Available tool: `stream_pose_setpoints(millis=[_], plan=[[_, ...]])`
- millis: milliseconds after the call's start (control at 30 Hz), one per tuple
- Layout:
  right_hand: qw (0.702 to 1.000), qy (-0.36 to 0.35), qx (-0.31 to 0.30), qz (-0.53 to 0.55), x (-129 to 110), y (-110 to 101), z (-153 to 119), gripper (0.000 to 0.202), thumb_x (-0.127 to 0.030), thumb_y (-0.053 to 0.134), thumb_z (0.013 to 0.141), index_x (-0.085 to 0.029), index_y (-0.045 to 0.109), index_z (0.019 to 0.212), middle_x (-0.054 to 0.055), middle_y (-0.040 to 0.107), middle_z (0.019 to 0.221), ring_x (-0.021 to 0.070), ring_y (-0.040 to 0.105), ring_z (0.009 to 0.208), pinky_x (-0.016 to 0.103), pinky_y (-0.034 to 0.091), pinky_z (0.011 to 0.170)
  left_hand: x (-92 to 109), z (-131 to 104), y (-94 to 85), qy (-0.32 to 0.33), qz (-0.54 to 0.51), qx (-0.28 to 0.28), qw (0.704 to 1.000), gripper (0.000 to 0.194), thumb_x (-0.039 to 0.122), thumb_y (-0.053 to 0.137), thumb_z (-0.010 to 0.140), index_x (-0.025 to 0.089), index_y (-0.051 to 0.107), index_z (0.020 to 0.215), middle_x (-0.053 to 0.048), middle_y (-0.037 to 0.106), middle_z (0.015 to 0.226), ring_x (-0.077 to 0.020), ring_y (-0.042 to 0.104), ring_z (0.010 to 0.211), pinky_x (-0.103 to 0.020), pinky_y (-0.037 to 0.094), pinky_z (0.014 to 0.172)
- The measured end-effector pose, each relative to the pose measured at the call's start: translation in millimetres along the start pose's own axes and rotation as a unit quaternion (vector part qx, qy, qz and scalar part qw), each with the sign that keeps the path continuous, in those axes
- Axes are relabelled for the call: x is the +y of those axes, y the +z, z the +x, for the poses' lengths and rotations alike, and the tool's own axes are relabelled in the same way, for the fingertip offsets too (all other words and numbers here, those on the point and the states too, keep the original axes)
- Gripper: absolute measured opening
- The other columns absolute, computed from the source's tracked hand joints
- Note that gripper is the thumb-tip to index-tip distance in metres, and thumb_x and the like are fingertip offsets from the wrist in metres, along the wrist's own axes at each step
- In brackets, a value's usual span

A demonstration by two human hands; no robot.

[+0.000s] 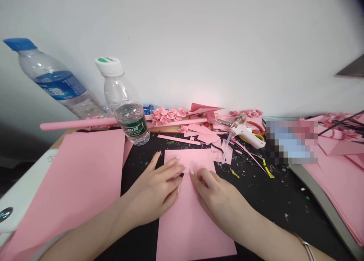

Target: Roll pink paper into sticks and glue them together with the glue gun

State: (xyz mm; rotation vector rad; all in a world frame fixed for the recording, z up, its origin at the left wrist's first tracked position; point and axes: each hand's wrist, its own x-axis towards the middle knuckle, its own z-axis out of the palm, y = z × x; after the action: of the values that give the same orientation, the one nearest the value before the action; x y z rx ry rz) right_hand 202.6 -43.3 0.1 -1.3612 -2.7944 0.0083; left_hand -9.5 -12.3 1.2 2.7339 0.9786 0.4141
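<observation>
A pink paper sheet [196,230] lies on the black work surface, with a crosswise fold line near its upper part. My left hand [159,185] rests flat over the paper's left edge, fingers spread, fingertips near the fold. On the right part of the same sheet, my right hand [216,196] has its fingers curled, the thumb tip pressing at the fold. Whether anything is between those curled fingers is hidden. The two hands are close together without touching.
A large pink sheet [85,185] lies at left. Behind stand a white-capped bottle [127,109] and a blue-capped bottle [59,79]. Paper roses [167,116], scraps and a glue gun [244,132] with its cable lie along the wall. More pink sheets [338,185] are at right.
</observation>
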Motion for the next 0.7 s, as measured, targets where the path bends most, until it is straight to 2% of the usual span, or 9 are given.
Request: stream_pose_setpoints(millis=[100,200,267,367,467,533,633,700], plan=[[0.999,0.04,-0.031,0.008,6.3,-8.2,-2.6,0.034,0.0,0.049,0.076,-0.013,0.062,0.106,0.011,0.061,0.092,0.021,0.061,0.074,0.029,0.054,0.06,-9.3,-0.8,-0.5,-0.015,0.006,0.021,1.0,0.026,0.022,0.044,0.09,0.024,0.069,0.083,0.0,0.066,0.108,-0.0232,0.049,0.12,-0.056,0.001,0.109],[0.992,0.072,-0.081,0.059,12.9,-15.5,-5.7,0.033,0.008,0.047,0.07,-0.015,0.065,0.086,0.008,0.061,0.086,0.0183,0.061,0.072,0.027,0.052,0.062,-19.5,-3.4,-4.7,-0.023,0.005,0.032,0.999,0.024,0.023,0.049,0.088,0.024,0.068,0.074,0.004,0.069,0.097,-0.0194,0.055,0.112,-0.051,-0.005,0.111],[0.988,0.098,-0.078,0.091,16.4,-16.1,-5.8,0.03,0.008,0.046,0.071,-0.015,0.063,0.079,0.007,0.06,0.081,0.0174,0.06,0.069,0.027,0.05,0.061,-23.8,-4.5,-7.3,-0.023,0.001,0.035,0.999,0.024,0.022,0.05,0.088,0.024,0.068,0.071,0.004,0.068,0.093,-0.0176,0.057,0.108,-0.049,-0.006,0.112],[0.979,0.141,-0.036,0.143,21.6,-12.1,-2.8,0.024,0.002,0.046,0.077,-0.016,0.061,0.072,0.005,0.059,0.073,0.0161,0.058,0.064,0.027,0.047,0.059,-27.4,-4.3,-8.2,-0.037,-0.023,0.024,0.999,0.025,0.021,0.051,0.087,0.023,0.066,0.068,0.005,0.067,0.094,-0.016,0.061,0.1,-0.049,-0.011,0.111],[0.962,0.17,0.004,0.212,26.3,-8.0,1.5,0.018,-0.003,0.05,0.078,-0.017,0.058,0.071,0.003,0.058,0.071,0.0153,0.058,0.065,0.026,0.046,0.06,-31.1,-2.8,-5.7,-0.084,-0.066,0.006,0.994,0.022,0.023,0.055,0.084,0.023,0.064,0.064,0.005,0.065,0.097,-0.0174,0.06,0.102,-0.051,-0.015,0.109],[0.954,0.18,0.024,0.237,27.9,-6.8,3.5,0.016,-0.004,0.051,0.078,-0.017,0.058,0.074,0.003,0.059,0.078,0.0151,0.057,0.067,0.026,0.046,0.062,-33.9,-2.3,-3.4,-0.109,-0.087,0.006,0.99,0.018,0.024,0.057,0.082,0.023,0.065,0.066,0.004,0.064,0.1,-0.0193,0.057,0.108,-0.051,-0.011,0.11],[0.95,0.187,0.03,0.247,28.5,-6.8,4.1,0.016,-0.002,0.051,0.078,-0.017,0.058,0.079,0.004,0.058,0.084,0.0154,0.057,0.069,0.028,0.046,0.065,-36.1,-2.8,-1.0,-0.116,-0.098,0.015,0.988,0.013,0.023,0.058,0.082,0.025,0.066,0.073,0.002,0.064,0.098,-0.0207,0.053,0.113,-0.05,-0.004,0.112],[0.948,0.185,0.027,0.257,28.8,-7.3,3.3,0.017,-0.001,0.052,0.077,-0.017,0.058,0.081,0.003,0.058,0.082,0.0157,0.057,0.071,0.028,0.045,0.065,-35.6,-3.6,-0.2,-0.111,-0.097,0.016,0.989,0.012,0.022,0.056,0.083,0.025,0.066,0.077,0.002,0.066,0.093,-0.0213,0.05,0.116,-0.05,-0.005,0.112]])
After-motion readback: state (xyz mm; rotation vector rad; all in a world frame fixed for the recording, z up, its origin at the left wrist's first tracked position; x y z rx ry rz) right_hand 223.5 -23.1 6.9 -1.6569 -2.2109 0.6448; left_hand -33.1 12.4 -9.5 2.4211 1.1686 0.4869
